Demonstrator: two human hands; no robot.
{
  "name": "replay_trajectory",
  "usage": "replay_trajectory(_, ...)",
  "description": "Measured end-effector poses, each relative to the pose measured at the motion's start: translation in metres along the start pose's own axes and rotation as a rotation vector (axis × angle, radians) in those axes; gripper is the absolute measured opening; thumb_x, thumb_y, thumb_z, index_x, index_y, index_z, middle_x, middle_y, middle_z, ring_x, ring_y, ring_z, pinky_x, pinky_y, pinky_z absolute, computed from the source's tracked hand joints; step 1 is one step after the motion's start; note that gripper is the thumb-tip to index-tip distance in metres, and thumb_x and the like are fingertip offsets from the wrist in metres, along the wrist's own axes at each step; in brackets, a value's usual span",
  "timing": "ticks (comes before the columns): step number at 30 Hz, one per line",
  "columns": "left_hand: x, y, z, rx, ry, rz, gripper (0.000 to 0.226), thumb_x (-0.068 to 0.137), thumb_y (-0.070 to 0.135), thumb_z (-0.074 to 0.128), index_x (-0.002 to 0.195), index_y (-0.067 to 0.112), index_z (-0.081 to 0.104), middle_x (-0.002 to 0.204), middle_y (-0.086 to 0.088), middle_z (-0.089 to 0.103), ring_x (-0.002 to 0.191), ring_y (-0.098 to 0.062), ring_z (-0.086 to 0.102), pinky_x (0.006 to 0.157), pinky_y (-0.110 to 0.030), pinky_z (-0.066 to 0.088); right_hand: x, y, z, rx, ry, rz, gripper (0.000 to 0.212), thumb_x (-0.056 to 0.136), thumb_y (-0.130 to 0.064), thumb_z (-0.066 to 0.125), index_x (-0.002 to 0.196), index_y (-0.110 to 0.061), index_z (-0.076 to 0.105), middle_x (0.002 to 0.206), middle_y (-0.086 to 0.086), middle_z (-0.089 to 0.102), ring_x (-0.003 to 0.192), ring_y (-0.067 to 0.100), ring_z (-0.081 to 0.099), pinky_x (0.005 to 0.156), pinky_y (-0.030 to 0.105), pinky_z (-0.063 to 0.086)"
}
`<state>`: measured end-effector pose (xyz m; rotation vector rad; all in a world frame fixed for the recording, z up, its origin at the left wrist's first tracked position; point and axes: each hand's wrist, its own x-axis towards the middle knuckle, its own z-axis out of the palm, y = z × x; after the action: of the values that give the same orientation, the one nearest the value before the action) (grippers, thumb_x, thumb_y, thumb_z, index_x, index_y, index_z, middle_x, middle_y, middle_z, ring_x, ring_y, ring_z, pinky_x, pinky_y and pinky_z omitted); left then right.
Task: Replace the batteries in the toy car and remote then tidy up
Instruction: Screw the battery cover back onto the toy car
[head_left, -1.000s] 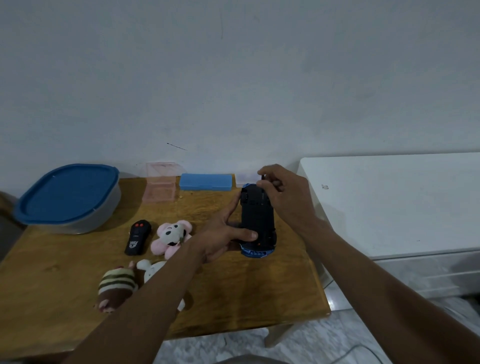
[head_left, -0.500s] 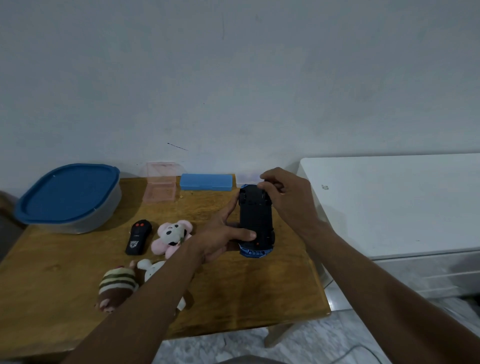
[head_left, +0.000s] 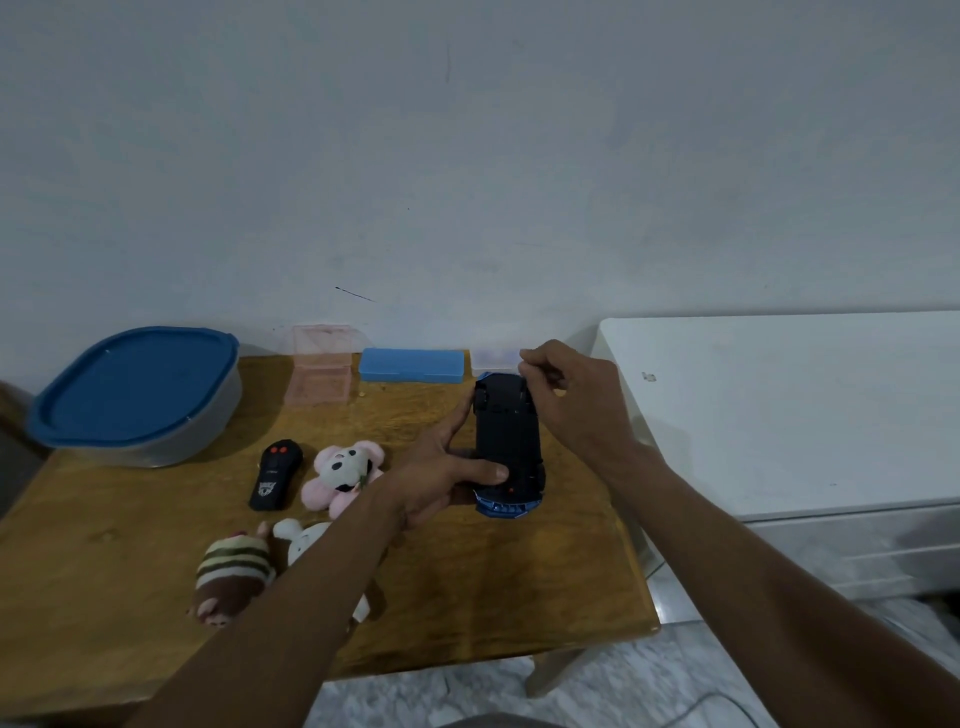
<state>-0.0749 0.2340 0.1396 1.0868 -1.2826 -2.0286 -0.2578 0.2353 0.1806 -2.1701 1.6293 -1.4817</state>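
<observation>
Left hand (head_left: 441, 478): you grip the upturned toy car (head_left: 506, 431).
Right hand (head_left: 576, 395): fingertips (head_left: 525, 357) pinched together at its far end, on what I cannot tell.

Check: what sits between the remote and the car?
Head view: the pink plush lies right of the remote, then comes the left hand gripping the car. Nothing else fills that stretch.
</observation>
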Motion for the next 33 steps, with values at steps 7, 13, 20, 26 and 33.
replay_trajectory(7,-0.001,0.0,0.001,0.013,-0.003,-0.003,0.104,0.078,-0.013,0.068,0.148,0.047,0.021,0.118,-0.015,0.069,0.11,-0.031,0.066,0.088,-0.049,0.055,0.003,0.001,0.001,-0.018,-0.018,-0.017,0.009,0.089,-0.013,0.065,0.095,-0.008,0.071,0.083,0.0,0.073,0.072,0.011,0.066,0.066,0.029,0.056)
replay_trajectory(13,-0.001,0.0,-0.002,0.002,-0.013,-0.008,0.105,0.078,-0.013,0.067,0.148,0.048,0.019,0.118,-0.018,0.068,0.11,-0.033,0.065,0.088,-0.049,0.055,0.002,0.001,0.002,0.007,-0.02,0.018,0.009,0.086,-0.01,0.066,0.094,-0.006,0.069,0.083,0.004,0.072,0.075,0.015,0.068,0.068,0.033,0.058)
replay_trajectory(20,-0.003,0.003,0.0,0.009,-0.011,-0.005,0.103,0.078,-0.013,0.067,0.147,0.048,0.021,0.117,-0.017,0.069,0.11,-0.032,0.066,0.091,-0.051,0.054,0.0,-0.004,0.0,0.028,-0.046,-0.004,0.014,0.087,-0.012,0.066,0.1,-0.006,0.067,0.086,0.003,0.073,0.076,0.014,0.069,0.067,0.032,0.059)
replay_trajectory(26,-0.004,0.002,0.001,0.012,-0.016,-0.001,0.103,0.078,-0.013,0.068,0.148,0.048,0.021,0.118,-0.016,0.069,0.111,-0.032,0.065,0.089,-0.05,0.055,0.004,-0.004,0.002,0.004,-0.052,0.061,0.009,0.089,-0.017,0.064,0.097,-0.017,0.061,0.069,0.0,0.065,0.065,0.016,0.064,0.061,0.04,0.054)
replay_trajectory(33,-0.006,0.004,0.0,0.0,0.019,-0.003,0.102,0.078,-0.014,0.067,0.147,0.048,0.023,0.112,-0.014,0.071,0.103,-0.028,0.069,0.076,-0.04,0.059,0.003,-0.008,-0.002,0.028,-0.055,0.001,0.008,0.088,-0.008,0.064,0.095,-0.005,0.067,0.083,0.004,0.072,0.076,0.015,0.069,0.069,0.026,0.058)
